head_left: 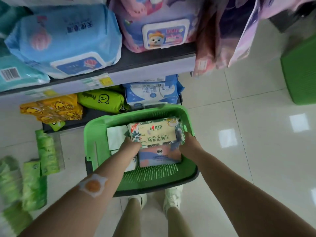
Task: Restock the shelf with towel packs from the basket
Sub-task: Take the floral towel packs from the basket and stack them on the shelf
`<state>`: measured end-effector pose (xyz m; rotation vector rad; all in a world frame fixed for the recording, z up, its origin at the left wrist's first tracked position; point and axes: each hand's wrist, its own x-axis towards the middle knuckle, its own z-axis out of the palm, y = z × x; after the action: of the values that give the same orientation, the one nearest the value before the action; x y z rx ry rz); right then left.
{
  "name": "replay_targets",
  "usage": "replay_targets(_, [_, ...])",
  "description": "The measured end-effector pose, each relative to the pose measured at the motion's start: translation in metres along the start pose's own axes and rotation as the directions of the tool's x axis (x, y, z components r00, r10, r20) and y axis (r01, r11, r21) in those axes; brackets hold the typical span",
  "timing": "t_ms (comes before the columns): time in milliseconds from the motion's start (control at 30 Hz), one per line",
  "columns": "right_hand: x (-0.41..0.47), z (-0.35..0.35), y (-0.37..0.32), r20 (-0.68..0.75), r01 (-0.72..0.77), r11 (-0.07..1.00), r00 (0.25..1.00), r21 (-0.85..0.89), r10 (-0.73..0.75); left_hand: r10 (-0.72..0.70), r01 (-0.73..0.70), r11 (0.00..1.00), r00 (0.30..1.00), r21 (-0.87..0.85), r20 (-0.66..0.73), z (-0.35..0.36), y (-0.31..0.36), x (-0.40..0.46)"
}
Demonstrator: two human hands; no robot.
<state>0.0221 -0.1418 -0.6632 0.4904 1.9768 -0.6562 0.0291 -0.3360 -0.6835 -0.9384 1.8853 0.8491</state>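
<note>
Item 1, towel pack (156, 132): rectangular soft pack, white with teal and blue leaf print and a tan centre label. I read "心相印" along the label's top and "棉柔洁面巾" in large characters below; a red tag sits at its 10 o'clock corner and a round "100" mark at its 2 o'clock corner. It lies flat-faced inside the green basket (95, 134), toward the basket's 12 o'clock end, on top of other packs.

Item 2, left hand (131, 146): fingers curled onto the pack's 8 o'clock corner, gripping it.

Item 3, right hand (189, 141): fingers clamped on the pack's 4 o'clock edge.

Item 4, pink-and-blue pack (159, 157): directly beneath the held one, at its 6 o'clock; small print too blurred for me to read.

Item 5, white pack (117, 136): at 9 o'clock of the held pack, plain-faced.

Item 6, shelf (150, 65): at 12 o'clock from the basket. The upper level carries a blue wipes pack (68, 36) and a pink wipes pack (153, 29) with a cartoon animal on its lid. The bottom level carries yellow duck-print packs (53, 108), a lime-green pack (102, 100) with a smiley face, and a blue-and-white pack (152, 93).

Item 7, green tissue packs (47, 151): on the floor at 9 o'clock from the basket.
</note>
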Motion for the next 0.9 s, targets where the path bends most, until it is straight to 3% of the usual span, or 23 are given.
replay_targets(100, [0.020, 0.010, -0.001, 0.002, -0.052, 0.998, 0.999, 0.042, 0.052, -0.074, 0.073, 0.995, 0.997, -0.073, -0.008, 0.001, -0.003, 0.017])
replay_targets(233, [0.042, 0.022, -0.014, -0.097, -0.074, 0.980, 0.991, 0.186, 0.093, -0.097, 0.101, 0.984, 0.995, -0.144, 0.029, 0.009, -0.013, 0.044])
replay_targets(433, [0.048, 0.045, -0.022, -0.298, -0.042, 0.987, 0.951, 0.152, 0.086, -0.071, 0.077, 0.972, 0.997, -0.222, 0.035, 0.020, -0.022, 0.061])
replay_targets(567, [0.056, 0.046, -0.019, -0.240, -0.090, 0.958, 0.958, 0.271, 0.158, -0.082, 0.089, 0.969, 0.996, -0.229, 0.042, 0.021, -0.026, 0.066])
replay_targets(667, [0.061, 0.037, -0.018, -0.170, -0.127, 0.957, 0.970, 0.262, 0.175, -0.064, 0.076, 0.970, 0.996, -0.231, 0.060, 0.023, -0.030, 0.074])
replay_targets(800, [0.052, 0.026, -0.019, -0.070, -0.095, 0.981, 0.992, 0.172, 0.108, -0.022, 0.030, 0.970, 0.999, -0.243, 0.033, 0.016, -0.034, 0.059])
replay_targets(900, [0.032, 0.024, -0.015, -0.073, -0.032, 0.985, 0.996, 0.170, 0.045, -0.001, 0.001, 0.972, 1.000, -0.237, 0.001, 0.003, -0.038, 0.031])
